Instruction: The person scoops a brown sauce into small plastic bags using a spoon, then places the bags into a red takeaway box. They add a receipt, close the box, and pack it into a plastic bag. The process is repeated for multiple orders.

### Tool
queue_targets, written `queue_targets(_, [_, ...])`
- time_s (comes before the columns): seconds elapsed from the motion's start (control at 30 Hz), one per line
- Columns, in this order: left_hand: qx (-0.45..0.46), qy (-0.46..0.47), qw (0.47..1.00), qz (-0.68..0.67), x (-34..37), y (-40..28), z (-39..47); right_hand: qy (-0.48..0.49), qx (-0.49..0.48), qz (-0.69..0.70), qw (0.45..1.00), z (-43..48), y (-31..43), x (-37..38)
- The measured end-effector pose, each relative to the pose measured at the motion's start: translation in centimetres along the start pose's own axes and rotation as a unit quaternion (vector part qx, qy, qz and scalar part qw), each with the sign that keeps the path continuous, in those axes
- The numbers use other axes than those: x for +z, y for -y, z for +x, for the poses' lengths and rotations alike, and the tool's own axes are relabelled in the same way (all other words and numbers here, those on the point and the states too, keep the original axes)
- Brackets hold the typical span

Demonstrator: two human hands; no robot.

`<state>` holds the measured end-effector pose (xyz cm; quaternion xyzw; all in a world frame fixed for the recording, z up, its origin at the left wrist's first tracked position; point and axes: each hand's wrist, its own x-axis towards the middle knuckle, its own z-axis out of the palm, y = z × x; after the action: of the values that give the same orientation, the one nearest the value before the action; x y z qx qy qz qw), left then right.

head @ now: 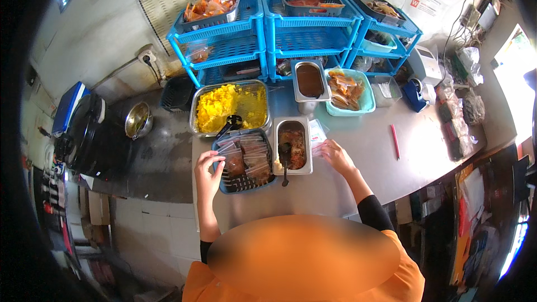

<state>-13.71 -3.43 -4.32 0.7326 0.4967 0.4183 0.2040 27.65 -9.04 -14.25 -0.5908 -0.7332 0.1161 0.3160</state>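
My left hand (209,167) grips the top edge of a clear zip bag (234,164) holding reddish-brown food, over a dark plastic basket (247,188) of similar filled bags. With its fingers closed on a small clear zip bag (317,147), my right hand (334,154) is just right of a steel food pan (310,163). That pan holds chopped reddish food and a black spoon (285,163). More clear bags (317,130) lie beside its upper right corner. Behind the basket, a perforated metal tray (194,122) holds yellow mashed food (216,107) and a black scoop (233,122).
Blue plastic racks (312,44) line the wall. Before them stand a steel pan of brown sauce (309,80), a turquoise basin of filled bags (352,111) and a blue tape dispenser (414,94). A red pen (394,141) lies right; a steel bowl (138,120) and black appliance (98,134) stand left.
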Motion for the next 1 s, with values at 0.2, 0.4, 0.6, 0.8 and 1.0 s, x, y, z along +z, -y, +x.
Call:
queue_targets(0.2, [-0.010, 0.022, 0.999, -0.021, 0.7, -1.0, 0.5, 0.024, 0.034, 0.033, 0.999, -0.6, 0.1, 0.4])
queue_targets(0.4, [-0.002, 0.039, 0.999, -0.031, 0.9, -1.8, 0.1, -0.009, 0.051, 0.140, 0.989, -0.7, 1.5, -1.5])
queue_targets(0.6, [0.012, 0.063, 0.997, -0.050, 1.5, -2.9, 0.2, -0.152, 0.220, 0.201, 0.942, -0.4, 2.8, -2.6])
queue_targets(0.8, [0.032, 0.081, 0.994, -0.066, 2.6, -3.6, 0.8, -0.100, 0.236, 0.068, 0.964, 0.6, 2.2, -2.6])
queue_targets(1.0, [-0.049, 0.083, 0.973, -0.208, 2.7, -5.6, 0.9, -0.292, 0.130, 0.124, 0.940, 3.6, 6.1, -6.7])
